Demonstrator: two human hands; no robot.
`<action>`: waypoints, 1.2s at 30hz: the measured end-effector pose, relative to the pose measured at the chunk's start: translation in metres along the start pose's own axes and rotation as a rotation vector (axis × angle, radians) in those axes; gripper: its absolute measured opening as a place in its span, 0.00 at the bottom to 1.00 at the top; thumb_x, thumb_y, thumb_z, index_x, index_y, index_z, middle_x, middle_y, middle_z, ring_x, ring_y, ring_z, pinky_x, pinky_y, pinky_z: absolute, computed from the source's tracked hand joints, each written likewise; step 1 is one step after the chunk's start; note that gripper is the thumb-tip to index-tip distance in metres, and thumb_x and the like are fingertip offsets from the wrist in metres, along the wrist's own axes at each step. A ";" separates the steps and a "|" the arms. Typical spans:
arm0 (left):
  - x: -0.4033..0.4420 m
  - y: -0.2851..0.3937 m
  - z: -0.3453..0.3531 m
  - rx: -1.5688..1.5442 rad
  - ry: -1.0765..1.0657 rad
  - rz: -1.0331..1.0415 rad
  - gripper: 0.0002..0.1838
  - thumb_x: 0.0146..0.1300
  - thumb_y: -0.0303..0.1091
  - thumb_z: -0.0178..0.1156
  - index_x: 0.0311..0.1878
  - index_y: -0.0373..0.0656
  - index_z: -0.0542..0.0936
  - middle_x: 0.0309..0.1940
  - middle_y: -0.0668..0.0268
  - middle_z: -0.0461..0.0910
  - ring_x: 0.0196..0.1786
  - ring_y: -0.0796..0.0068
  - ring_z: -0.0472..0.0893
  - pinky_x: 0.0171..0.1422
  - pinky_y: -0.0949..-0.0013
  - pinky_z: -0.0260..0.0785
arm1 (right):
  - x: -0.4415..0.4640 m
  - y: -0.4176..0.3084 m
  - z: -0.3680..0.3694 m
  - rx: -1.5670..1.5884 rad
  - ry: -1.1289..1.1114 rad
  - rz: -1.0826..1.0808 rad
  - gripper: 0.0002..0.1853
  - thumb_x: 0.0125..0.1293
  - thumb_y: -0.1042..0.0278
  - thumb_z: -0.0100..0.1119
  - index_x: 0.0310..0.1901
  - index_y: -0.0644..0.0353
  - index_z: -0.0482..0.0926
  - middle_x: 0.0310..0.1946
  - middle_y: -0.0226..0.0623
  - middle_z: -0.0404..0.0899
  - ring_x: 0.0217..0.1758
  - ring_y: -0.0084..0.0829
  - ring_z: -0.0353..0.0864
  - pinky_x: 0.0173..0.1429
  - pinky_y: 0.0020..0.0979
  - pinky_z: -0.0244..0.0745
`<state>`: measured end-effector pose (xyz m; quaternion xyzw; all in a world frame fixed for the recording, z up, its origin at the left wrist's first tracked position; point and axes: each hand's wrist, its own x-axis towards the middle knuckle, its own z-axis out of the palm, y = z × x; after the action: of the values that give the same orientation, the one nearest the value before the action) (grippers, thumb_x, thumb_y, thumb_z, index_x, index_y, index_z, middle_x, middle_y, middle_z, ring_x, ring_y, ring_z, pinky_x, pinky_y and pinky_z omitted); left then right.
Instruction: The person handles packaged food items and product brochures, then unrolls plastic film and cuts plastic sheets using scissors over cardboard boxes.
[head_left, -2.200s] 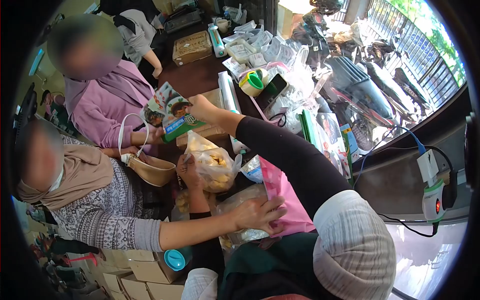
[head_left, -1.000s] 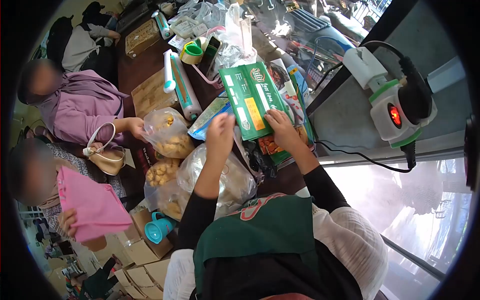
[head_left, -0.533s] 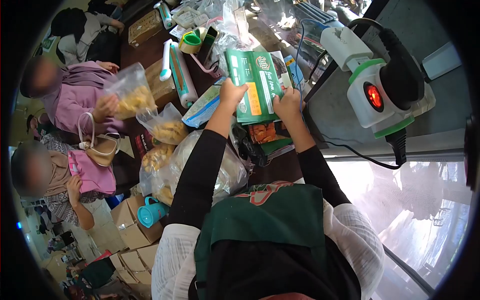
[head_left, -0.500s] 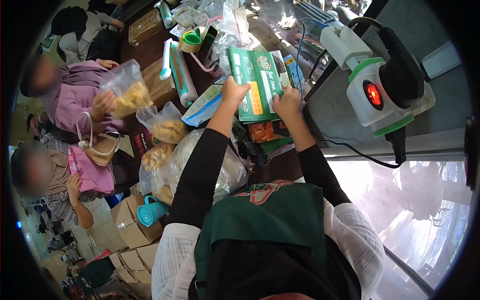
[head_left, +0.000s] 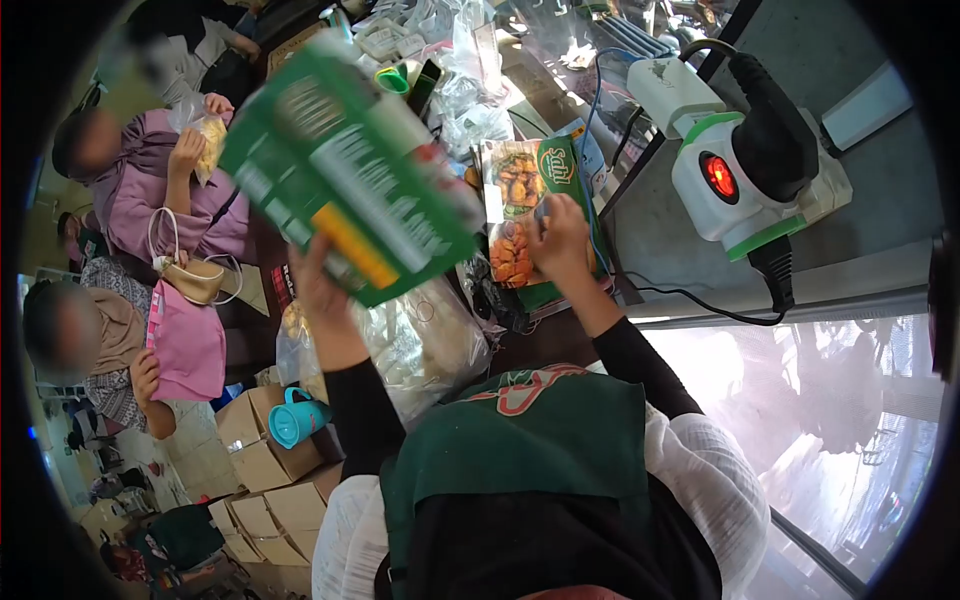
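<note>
My left hand [head_left: 322, 295] grips the lower edge of a green printed food package [head_left: 350, 180], raised and tilted over the left part of the table and blurred by motion. Its text side faces me. My right hand [head_left: 566, 240] is over a second food package [head_left: 512, 200], which has pictures of cooked food on its face and a green strip along one side. The right fingers are bent together at that package's face; a small dark spot between them is too unclear to name. Beneath it, more green packaging shows at the lower edge.
A large clear plastic bag [head_left: 430, 335] lies near my body. A power adapter [head_left: 735, 180] with a lit red switch and cables is at right. Plastic bags [head_left: 480, 120] clutter the back. A turquoise mug [head_left: 297, 418] stands by cardboard boxes [head_left: 255, 430]. Two people [head_left: 150, 190] are at left.
The green package has swung left and up in my left hand, uncovering the picture-sided package. My right hand has let go of it and moved slightly down. A person at left has drawn a bag back.
</note>
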<state>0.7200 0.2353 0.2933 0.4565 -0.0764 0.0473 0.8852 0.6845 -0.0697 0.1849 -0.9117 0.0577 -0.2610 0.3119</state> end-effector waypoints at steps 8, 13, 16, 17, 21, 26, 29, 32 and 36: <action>-0.075 0.071 -0.059 -0.715 -0.826 -0.037 0.11 0.68 0.36 0.45 0.49 0.41 0.66 0.34 0.57 0.70 0.39 0.61 0.74 0.35 0.63 0.74 | 0.009 -0.064 0.035 -0.225 -0.303 0.317 0.49 0.44 0.51 0.67 0.64 0.61 0.52 0.65 0.51 0.51 0.68 0.52 0.50 0.61 0.60 0.54; -0.114 0.088 -0.082 -0.712 -0.747 0.036 0.09 0.67 0.33 0.47 0.46 0.40 0.67 0.30 0.56 0.71 0.34 0.62 0.76 0.32 0.67 0.75 | 0.018 -0.024 0.030 -0.094 -0.331 0.208 0.34 0.44 0.56 0.67 0.53 0.62 0.69 0.51 0.49 0.68 0.53 0.47 0.70 0.53 0.40 0.69; -0.129 0.098 -0.090 -0.692 -0.734 0.060 0.09 0.67 0.32 0.47 0.46 0.40 0.67 0.30 0.56 0.71 0.34 0.62 0.76 0.33 0.67 0.75 | 0.024 -0.005 0.019 0.139 -0.383 0.249 0.25 0.47 0.61 0.66 0.46 0.65 0.74 0.41 0.48 0.74 0.44 0.42 0.75 0.48 0.36 0.71; -0.129 0.100 -0.094 -0.690 -0.761 0.070 0.09 0.67 0.32 0.46 0.47 0.40 0.66 0.30 0.55 0.72 0.35 0.60 0.77 0.35 0.65 0.75 | 0.027 0.007 0.021 0.279 -0.433 0.311 0.24 0.47 0.62 0.65 0.45 0.67 0.74 0.39 0.49 0.75 0.43 0.41 0.76 0.47 0.35 0.70; -0.132 0.105 -0.096 -0.690 -0.835 0.143 0.11 0.68 0.32 0.45 0.50 0.39 0.65 0.32 0.53 0.72 0.37 0.57 0.77 0.38 0.64 0.77 | 0.036 -0.001 -0.001 0.421 -0.431 0.367 0.19 0.50 0.71 0.59 0.45 0.69 0.74 0.27 0.45 0.76 0.33 0.39 0.77 0.39 0.34 0.70; -0.134 0.110 -0.103 -0.677 -0.886 0.170 0.12 0.67 0.32 0.47 0.50 0.38 0.64 0.32 0.53 0.72 0.38 0.57 0.77 0.37 0.64 0.78 | 0.031 -0.037 -0.025 0.088 -0.069 -0.131 0.26 0.49 0.78 0.51 0.55 0.65 0.67 0.53 0.53 0.66 0.49 0.52 0.73 0.50 0.38 0.71; -0.135 0.111 -0.105 -0.676 -0.894 0.169 0.13 0.66 0.32 0.49 0.50 0.38 0.64 0.33 0.53 0.71 0.39 0.57 0.77 0.38 0.64 0.78 | 0.019 -0.033 0.001 -0.213 -0.385 -0.092 0.30 0.49 0.75 0.56 0.58 0.63 0.63 0.56 0.56 0.60 0.55 0.55 0.68 0.52 0.44 0.70; -0.138 0.111 -0.106 -0.675 -0.889 0.190 0.14 0.66 0.33 0.50 0.50 0.38 0.64 0.34 0.53 0.71 0.40 0.57 0.77 0.38 0.63 0.79 | 0.008 -0.044 0.025 -0.312 -0.411 -0.082 0.34 0.48 0.69 0.63 0.59 0.62 0.62 0.56 0.56 0.61 0.56 0.56 0.67 0.52 0.46 0.70; -0.143 0.113 -0.117 -0.658 -0.889 0.207 0.13 0.66 0.33 0.50 0.50 0.39 0.64 0.34 0.53 0.72 0.40 0.57 0.77 0.37 0.63 0.79 | 0.001 -0.042 0.042 -0.410 -0.414 -0.095 0.41 0.45 0.59 0.70 0.61 0.59 0.61 0.59 0.53 0.57 0.57 0.58 0.64 0.53 0.50 0.69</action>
<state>0.5726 0.3943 0.2916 0.1225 -0.4971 -0.0891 0.8543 0.7042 -0.0142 0.1825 -0.9913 0.0013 -0.0666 0.1136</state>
